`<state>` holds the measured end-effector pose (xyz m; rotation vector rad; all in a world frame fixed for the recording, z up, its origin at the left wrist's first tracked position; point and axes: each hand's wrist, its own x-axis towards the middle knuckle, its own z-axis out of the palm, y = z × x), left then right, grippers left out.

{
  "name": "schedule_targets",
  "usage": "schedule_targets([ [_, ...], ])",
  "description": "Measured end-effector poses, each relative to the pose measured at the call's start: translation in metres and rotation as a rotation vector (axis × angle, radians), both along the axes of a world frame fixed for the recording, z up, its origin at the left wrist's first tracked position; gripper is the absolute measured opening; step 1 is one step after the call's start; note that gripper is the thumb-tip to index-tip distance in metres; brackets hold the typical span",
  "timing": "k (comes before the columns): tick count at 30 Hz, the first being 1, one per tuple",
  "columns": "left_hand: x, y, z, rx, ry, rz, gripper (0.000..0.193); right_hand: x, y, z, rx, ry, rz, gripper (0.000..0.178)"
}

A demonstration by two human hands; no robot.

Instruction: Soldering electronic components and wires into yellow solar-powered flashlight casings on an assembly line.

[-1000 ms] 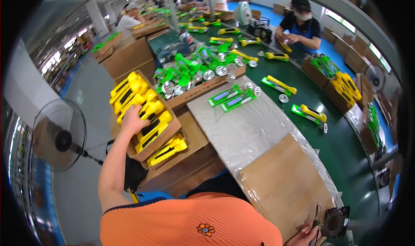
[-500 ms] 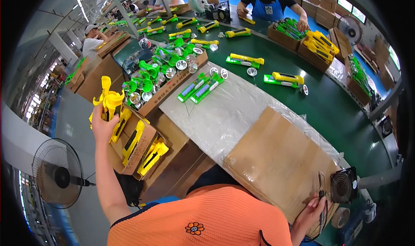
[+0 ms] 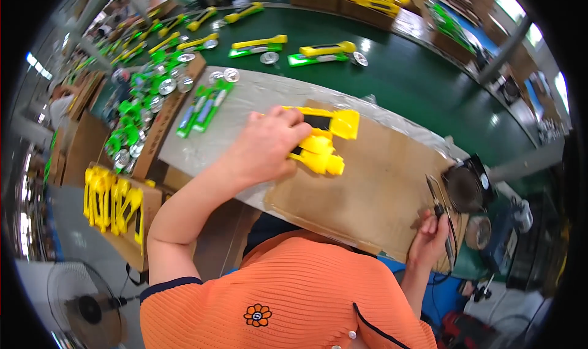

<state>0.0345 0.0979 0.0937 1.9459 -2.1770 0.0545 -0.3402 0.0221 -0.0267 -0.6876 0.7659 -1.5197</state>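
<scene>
My left hand is closed round several yellow flashlight shells with dark panels, above the left part of a brown cardboard sheet. Whether the shells touch the sheet I cannot tell. At the sheet's right edge, my right hand grips a soldering iron, its tip pointing away from me. Two green flashlight halves with silver reflectors lie side by side on the grey plastic-covered surface, beyond my left forearm. More yellow shells stand in a carton at the left.
A carton of green parts and reflectors borders the work surface on the left. Beyond runs a green conveyor carrying yellow and green flashlight sets. A small black fan and a tape roll sit right of the iron.
My left hand has brought the yellow shells from the carton at the left over to the cardboard sheet. The view has turned. My right hand still holds the soldering iron.
</scene>
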Motion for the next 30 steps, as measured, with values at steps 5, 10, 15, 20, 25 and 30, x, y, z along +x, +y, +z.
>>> schedule_targets([
  [5, -0.04, -0.079, -0.022, 0.356, 0.036, -0.241, 0.065, 0.002, 0.0, -0.002, -0.021, 0.004, -0.025, 0.01],
  [10, -0.032, -0.108, -0.032, 0.215, 0.21, -0.309, 0.078, 0.002, 0.0, 0.008, 0.001, 0.04, -0.059, 0.012],
  [15, -0.03, -0.121, -0.055, 0.101, 0.287, -0.324, 0.049, 0.004, -0.003, 0.009, 0.01, 0.097, -0.068, 0.011],
  [20, -0.042, -0.129, -0.054, 0.001, 0.298, -0.356, 0.029, 0.004, -0.004, 0.009, 0.011, 0.137, -0.064, 0.011],
  [25, -0.044, -0.137, -0.048, 0.026, 0.422, -0.265, 0.025, 0.003, -0.003, 0.009, 0.026, 0.125, -0.082, 0.011],
  [30, -0.025, -0.195, -0.045, -0.281, 0.249, -0.144, 0.024, 0.0, -0.001, 0.007, 0.01, 0.122, -0.085, 0.011],
])
